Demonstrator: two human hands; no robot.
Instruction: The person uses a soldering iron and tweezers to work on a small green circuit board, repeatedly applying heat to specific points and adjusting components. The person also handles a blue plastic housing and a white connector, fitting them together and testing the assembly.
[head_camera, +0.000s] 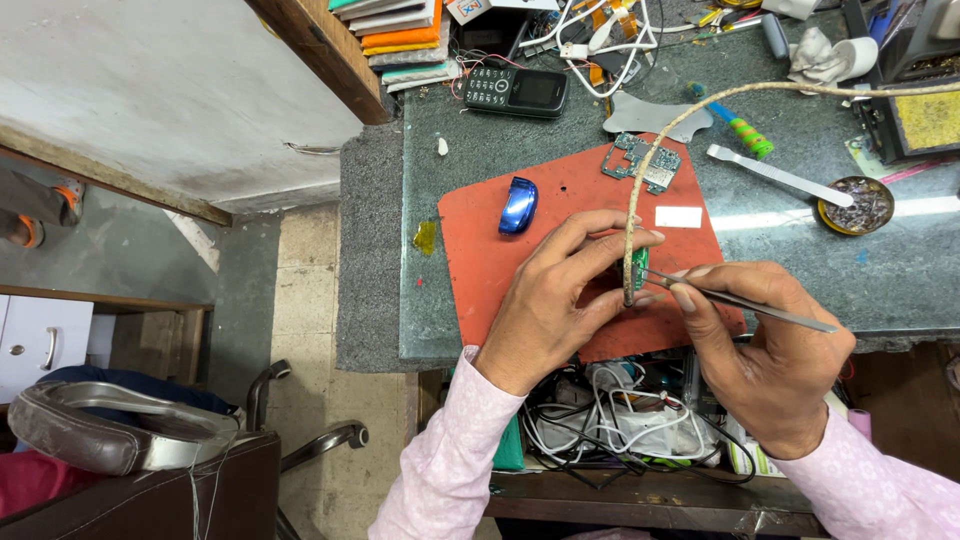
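Over a red work mat (480, 270), the left hand (555, 305) pinches a small green circuit board (640, 268) — the right hand (770, 350) grips metal tweezers (745, 301), tips at the board's edge.

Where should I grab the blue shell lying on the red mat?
Pinch the blue shell across its narrow width, coming straight down from above. It lies long and slim, tilted slightly, with bare red mat on both long sides, so fingers fit either side.

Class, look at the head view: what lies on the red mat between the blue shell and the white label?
A green circuit board, toward the red mat's far edge, lies between blue shell and white label.
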